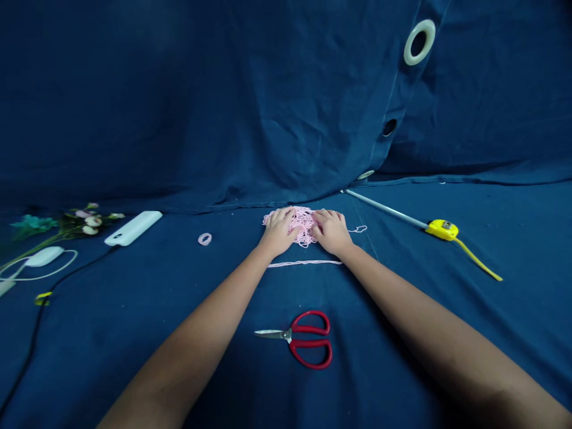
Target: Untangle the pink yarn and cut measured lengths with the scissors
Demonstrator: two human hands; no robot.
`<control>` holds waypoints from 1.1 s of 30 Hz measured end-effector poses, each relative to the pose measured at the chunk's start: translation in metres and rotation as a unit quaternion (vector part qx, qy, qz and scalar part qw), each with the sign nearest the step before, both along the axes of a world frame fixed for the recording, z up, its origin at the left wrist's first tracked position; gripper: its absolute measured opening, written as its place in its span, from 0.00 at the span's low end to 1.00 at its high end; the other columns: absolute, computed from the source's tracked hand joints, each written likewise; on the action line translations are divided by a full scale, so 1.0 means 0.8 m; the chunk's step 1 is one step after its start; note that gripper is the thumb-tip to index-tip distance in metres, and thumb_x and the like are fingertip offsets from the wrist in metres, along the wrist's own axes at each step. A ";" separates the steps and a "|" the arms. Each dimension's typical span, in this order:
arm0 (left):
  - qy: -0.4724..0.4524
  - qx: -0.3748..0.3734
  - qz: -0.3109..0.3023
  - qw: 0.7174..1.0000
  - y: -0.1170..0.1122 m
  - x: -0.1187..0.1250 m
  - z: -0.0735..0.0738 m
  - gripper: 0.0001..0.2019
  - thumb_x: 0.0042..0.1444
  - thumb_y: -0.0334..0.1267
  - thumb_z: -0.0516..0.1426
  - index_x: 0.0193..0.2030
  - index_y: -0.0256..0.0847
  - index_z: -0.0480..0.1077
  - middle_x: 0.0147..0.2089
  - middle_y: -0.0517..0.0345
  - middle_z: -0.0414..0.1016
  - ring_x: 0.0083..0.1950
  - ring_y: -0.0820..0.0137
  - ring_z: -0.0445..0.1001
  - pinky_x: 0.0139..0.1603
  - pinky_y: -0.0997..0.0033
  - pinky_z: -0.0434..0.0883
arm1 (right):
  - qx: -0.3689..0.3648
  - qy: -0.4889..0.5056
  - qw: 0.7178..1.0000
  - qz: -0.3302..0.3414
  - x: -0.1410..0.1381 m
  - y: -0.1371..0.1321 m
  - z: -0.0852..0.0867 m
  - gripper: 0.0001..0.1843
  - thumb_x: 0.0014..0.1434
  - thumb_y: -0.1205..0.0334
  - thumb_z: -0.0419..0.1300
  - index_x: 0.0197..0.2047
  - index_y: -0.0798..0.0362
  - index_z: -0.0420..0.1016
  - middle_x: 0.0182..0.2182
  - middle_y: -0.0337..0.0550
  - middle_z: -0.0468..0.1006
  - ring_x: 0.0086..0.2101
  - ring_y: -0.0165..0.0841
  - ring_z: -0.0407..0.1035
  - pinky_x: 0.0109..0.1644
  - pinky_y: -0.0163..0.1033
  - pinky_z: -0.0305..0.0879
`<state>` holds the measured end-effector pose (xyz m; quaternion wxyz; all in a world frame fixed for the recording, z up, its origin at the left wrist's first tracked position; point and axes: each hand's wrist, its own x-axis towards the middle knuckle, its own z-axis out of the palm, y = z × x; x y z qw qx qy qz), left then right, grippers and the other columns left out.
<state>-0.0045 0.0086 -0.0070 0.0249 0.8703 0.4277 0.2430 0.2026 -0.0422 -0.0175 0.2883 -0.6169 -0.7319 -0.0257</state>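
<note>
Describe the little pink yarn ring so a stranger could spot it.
On the dark blue cloth, a tangled pink yarn heap sits under the left hand and right hand. Left of it lies a small coiled ring of pink yarn, detached from the heap.

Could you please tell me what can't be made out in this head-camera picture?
Head view:
- Pink yarn: the left hand and right hand cover part of it.
- White object: cut off by the left edge.
- Small yellow thing: too small to identify.
</note>
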 end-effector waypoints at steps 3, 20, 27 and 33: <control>-0.012 -0.006 0.033 0.999 0.001 0.000 -0.002 0.29 0.68 0.48 0.56 0.74 0.44 0.63 0.75 0.46 0.64 0.76 0.50 0.60 0.76 0.44 0.57 | 0.028 0.022 0.999 -0.041 0.000 -0.001 0.001 0.22 0.71 0.59 0.51 0.61 0.53 0.79 0.61 0.53 0.77 0.61 0.49 0.64 0.69 0.58 0.53; 0.049 -0.047 -0.009 0.998 -0.003 0.003 0.002 0.23 0.72 0.51 0.51 0.68 0.49 0.71 0.75 0.52 0.66 0.77 0.51 0.60 0.78 0.41 0.53 | -0.049 -0.030 0.995 0.079 0.000 -0.001 0.002 0.25 0.73 0.54 0.51 0.66 0.52 0.76 0.66 0.49 0.74 0.67 0.46 0.60 0.75 0.59 0.46; -0.010 -0.009 -0.005 1.000 -0.004 0.000 0.004 0.27 0.70 0.46 0.54 0.73 0.47 0.64 0.76 0.51 0.65 0.76 0.54 0.61 0.78 0.47 0.55 | 0.004 0.023 0.999 -0.024 -0.001 0.001 -0.001 0.26 0.70 0.58 0.51 0.67 0.54 0.74 0.67 0.53 0.72 0.68 0.48 0.60 0.75 0.59 0.45; -0.054 0.006 0.053 0.997 -0.008 -0.001 0.010 0.28 0.69 0.45 0.56 0.74 0.47 0.61 0.77 0.48 0.61 0.76 0.51 0.58 0.75 0.45 0.58 | 0.077 0.057 0.991 -0.090 0.000 -0.003 0.003 0.30 0.68 0.58 0.52 0.70 0.58 0.69 0.71 0.55 0.67 0.70 0.50 0.55 0.73 0.57 0.46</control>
